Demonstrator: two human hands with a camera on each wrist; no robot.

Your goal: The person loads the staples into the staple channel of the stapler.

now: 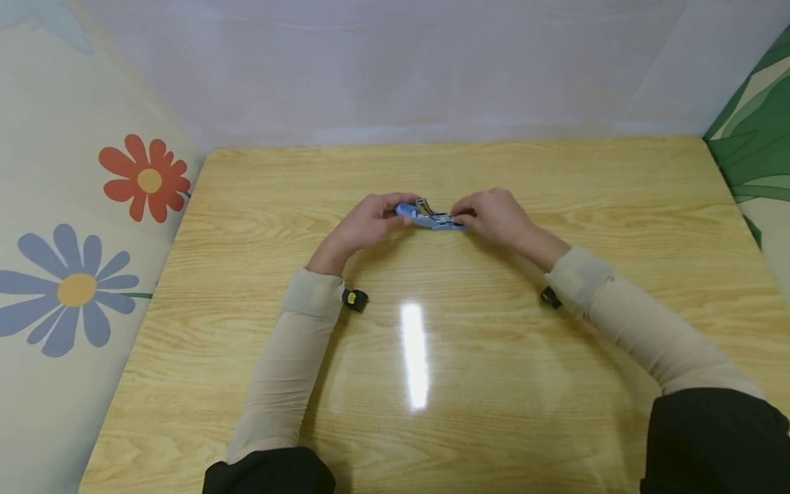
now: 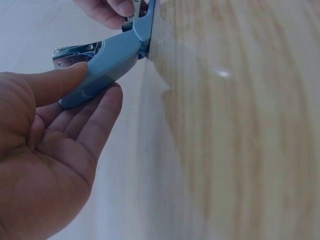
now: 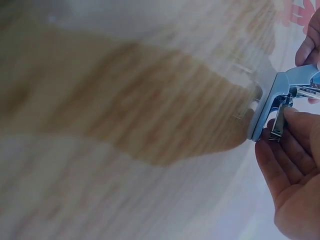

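A light blue stapler (image 1: 422, 219) is spread open just over the table, between both hands. My left hand (image 1: 365, 224) grips one blue end of it, thumb on one side and fingers beneath, as the left wrist view shows. At the other end, my right hand (image 1: 497, 217) pinches a narrow metal part (image 3: 278, 125) of the stapler between thumb and fingers, beside the blue base (image 3: 265, 112). Another metal piece (image 2: 75, 54) sticks out near my left thumb. Whether staples lie inside cannot be made out.
The wood-grain table (image 1: 481, 357) reflects a bright strip of light. Small black wrist devices (image 1: 355, 300) hang by the cuffs. A pale wall (image 1: 432, 75) stands behind the table, with flower-painted panels (image 1: 37, 185) at the left and green leaves at the right.
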